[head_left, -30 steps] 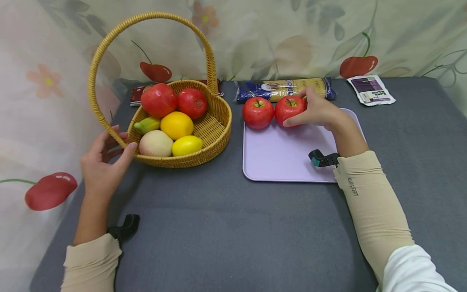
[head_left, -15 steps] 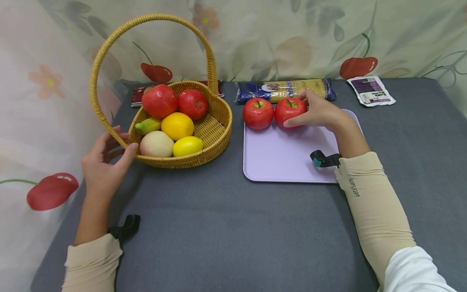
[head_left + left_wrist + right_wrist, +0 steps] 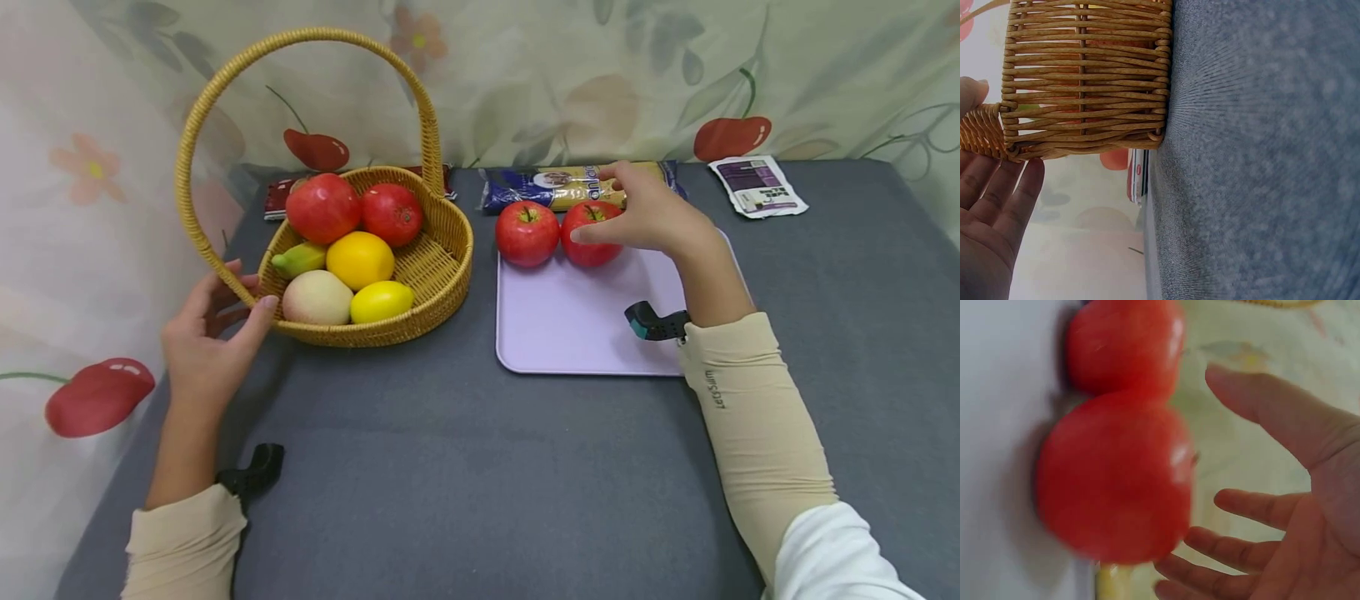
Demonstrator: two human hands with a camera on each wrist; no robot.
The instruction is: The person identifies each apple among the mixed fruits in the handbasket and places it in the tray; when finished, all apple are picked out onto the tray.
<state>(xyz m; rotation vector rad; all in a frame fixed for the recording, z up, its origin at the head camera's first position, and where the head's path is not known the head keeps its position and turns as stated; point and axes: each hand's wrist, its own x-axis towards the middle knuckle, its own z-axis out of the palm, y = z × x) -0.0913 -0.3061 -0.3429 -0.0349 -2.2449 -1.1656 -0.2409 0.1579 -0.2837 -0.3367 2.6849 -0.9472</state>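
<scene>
My left hand [image 3: 210, 342] holds the base of the arched handle on the wicker basket [image 3: 375, 335], its thumb inside and fingers outside. In the left wrist view, the fingers [image 3: 1013, 212] lie against the woven side. Inside the basket are two pomegranates [image 3: 322, 208], a banana [image 3: 298, 260], an orange-yellow fruit [image 3: 360, 260], a peach [image 3: 317, 298] and a lemon [image 3: 382, 302]. My right hand [image 3: 656, 212] hovers over the right red apple [image 3: 592, 254], fingers spread; the right wrist view shows a gap between thumb and apple. A second apple [image 3: 527, 237] sits beside it, both on a lilac tray [image 3: 585, 342].
Behind the tray lies a blue-and-yellow pasta packet [image 3: 551, 187], and a white-and-purple sachet [image 3: 759, 186] rests at the back right. A dark red packet [image 3: 279, 198] shows behind the basket. Floral curtain [image 3: 525, 83] borders the grey table [image 3: 420, 483].
My right hand has let go of the right apple and risen slightly off it, with thumb and fingers spreading. The left hand has stayed on the basket handle.
</scene>
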